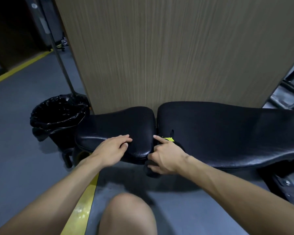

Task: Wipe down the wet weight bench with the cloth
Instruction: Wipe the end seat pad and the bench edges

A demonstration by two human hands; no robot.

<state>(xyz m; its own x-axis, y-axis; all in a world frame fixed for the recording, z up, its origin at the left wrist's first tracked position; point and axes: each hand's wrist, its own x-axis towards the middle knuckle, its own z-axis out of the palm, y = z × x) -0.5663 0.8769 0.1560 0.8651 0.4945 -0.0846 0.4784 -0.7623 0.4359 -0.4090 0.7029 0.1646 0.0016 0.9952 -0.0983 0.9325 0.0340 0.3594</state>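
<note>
The black padded weight bench lies across the view in two parts: a small seat pad (115,122) on the left and a long back pad (227,133) on the right. My left hand (111,150) rests flat on the seat pad's near edge, fingers apart. My right hand (165,155) sits at the gap between the pads, its index finger pointing into the gap. It grips a dark cloth (150,169) that hangs below the palm. A yellow tag (168,138) shows just past the right fingers.
A bin with a black liner (58,114) stands left of the seat pad. A wood-grain panel (159,48) rises directly behind the bench. Yellow floor lines (81,209) run under my arms. My bare knee (127,216) is below. Metal frame parts (287,187) sit at right.
</note>
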